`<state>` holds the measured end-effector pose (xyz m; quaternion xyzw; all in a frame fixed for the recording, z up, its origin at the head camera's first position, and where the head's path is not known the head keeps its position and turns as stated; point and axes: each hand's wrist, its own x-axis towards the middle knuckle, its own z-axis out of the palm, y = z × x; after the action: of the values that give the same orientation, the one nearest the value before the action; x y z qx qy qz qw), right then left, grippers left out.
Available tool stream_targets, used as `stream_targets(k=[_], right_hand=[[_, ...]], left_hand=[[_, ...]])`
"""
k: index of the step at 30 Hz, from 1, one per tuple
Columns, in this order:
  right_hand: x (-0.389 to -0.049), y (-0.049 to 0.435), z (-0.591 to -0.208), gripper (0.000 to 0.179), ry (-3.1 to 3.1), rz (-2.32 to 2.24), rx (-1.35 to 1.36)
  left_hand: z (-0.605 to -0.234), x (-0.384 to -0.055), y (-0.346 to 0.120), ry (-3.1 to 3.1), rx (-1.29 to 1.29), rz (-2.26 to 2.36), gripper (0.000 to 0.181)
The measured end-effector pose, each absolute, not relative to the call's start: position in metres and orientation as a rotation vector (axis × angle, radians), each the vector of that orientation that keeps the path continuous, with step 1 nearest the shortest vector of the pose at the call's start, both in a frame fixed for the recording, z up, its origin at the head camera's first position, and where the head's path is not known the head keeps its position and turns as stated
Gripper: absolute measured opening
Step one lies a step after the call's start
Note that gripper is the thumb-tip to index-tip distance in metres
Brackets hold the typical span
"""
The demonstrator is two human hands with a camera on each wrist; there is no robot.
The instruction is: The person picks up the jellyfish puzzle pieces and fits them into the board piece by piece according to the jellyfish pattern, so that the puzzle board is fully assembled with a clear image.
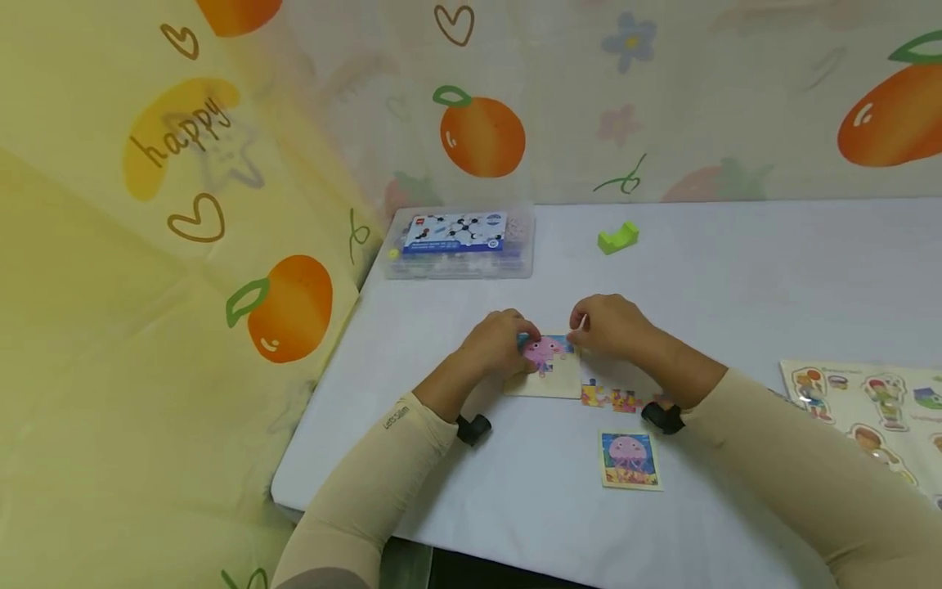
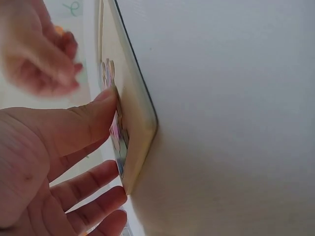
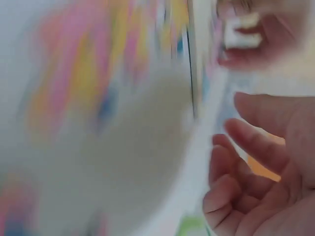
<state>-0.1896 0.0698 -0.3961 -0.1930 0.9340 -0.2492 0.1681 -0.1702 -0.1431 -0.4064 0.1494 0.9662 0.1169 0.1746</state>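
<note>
A jigsaw board lies on the table with part of a pink jellyfish picture fitted in its upper half. My left hand is at the board's left side. In the left wrist view its thumb rests on the fitted pieces and its other fingers touch the edge, relaxed. Just off the upper right corner hovers my right hand. The right wrist view shows its fingers loosely curled, thumb apart from them, with nothing visible between. Several loose puzzle pieces lie right of the board.
A small finished jellyfish picture card lies nearer the front edge. A clear plastic case stands at the back left, and a green curved block at the back. On the right is a sheet with cartoon figures.
</note>
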Motion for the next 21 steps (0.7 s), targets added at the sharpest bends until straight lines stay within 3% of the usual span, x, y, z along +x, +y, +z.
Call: stream_targets(k=[9,21], right_hand=[[-0.175,0.152,-0.394,0.036,2.571,-0.415,-0.528],[-0.157,0.181,-0.415,0.026,2.657,-0.653,-0.481]], left_hand=[[-0.406,-0.166,-0.143,2.754,0.435,0.226,0.044],[-0.404,-0.162,-0.132,2.787,0.533,0.097,0.044]])
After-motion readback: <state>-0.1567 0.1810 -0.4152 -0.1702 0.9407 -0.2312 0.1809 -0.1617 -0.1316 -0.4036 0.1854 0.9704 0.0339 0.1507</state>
